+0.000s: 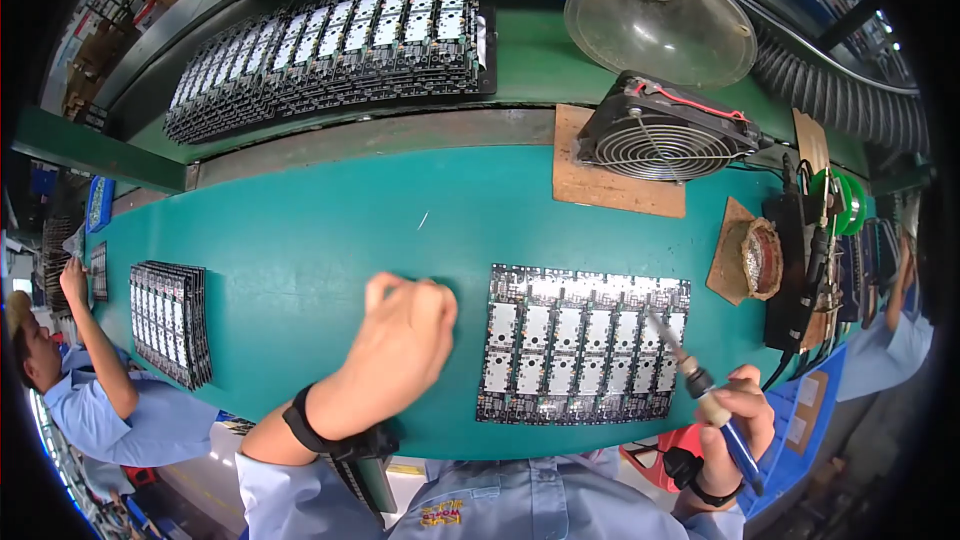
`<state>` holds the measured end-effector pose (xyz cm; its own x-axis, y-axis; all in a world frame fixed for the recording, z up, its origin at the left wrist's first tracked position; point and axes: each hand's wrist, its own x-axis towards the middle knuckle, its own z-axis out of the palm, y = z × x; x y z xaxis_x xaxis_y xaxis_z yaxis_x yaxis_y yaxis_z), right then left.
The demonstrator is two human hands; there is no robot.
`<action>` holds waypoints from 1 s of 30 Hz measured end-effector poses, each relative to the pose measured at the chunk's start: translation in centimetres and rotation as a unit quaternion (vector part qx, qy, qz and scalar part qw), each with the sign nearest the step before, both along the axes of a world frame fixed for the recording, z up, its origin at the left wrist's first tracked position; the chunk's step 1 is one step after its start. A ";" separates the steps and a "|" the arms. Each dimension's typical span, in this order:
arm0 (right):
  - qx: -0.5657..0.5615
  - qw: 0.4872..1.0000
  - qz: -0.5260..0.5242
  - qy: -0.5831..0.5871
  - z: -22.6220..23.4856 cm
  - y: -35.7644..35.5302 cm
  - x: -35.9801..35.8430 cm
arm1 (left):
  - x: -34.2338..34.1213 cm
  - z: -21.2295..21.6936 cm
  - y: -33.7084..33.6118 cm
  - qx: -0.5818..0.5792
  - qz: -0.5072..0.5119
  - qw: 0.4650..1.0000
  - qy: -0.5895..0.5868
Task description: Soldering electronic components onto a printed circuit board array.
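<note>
gripping a soldering iron point(702, 386) over the circuit panel point(575, 350) at right, the right hand point(742, 414) seemed mid-soldering, needing precise aim next, while the left hand point(405, 335) curled closed, contents hidden.

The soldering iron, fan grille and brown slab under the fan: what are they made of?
Soldering iron: probably plastic handle, smooth and glossy blue; greyish shaft, likely metal. Fan grille: bright, shiny wire rings, apparently metal. Brown slab: matte and flat, perhaps wood or fibreboard.
</note>
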<state>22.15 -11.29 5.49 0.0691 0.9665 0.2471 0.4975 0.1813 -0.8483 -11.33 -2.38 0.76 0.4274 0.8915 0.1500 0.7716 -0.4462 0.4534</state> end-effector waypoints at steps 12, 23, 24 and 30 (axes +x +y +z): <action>-0.009 0.957 0.258 -0.130 0.7 5.9 -4.7 | 0.7 -1.0 -0.1 -0.022 0.027 0.994 -0.105; -0.009 0.945 0.284 -0.163 -0.5 6.8 -6.0 | 1.0 -1.4 0.1 -0.009 0.045 0.995 -0.085; -0.010 0.945 0.284 -0.163 -0.5 6.8 -6.1 | 1.0 -1.5 0.1 -0.008 0.046 0.995 -0.085; -0.019 0.940 0.291 -0.176 -0.6 7.0 -6.3 | 0.9 -1.3 0.0 0.001 0.049 0.995 -0.083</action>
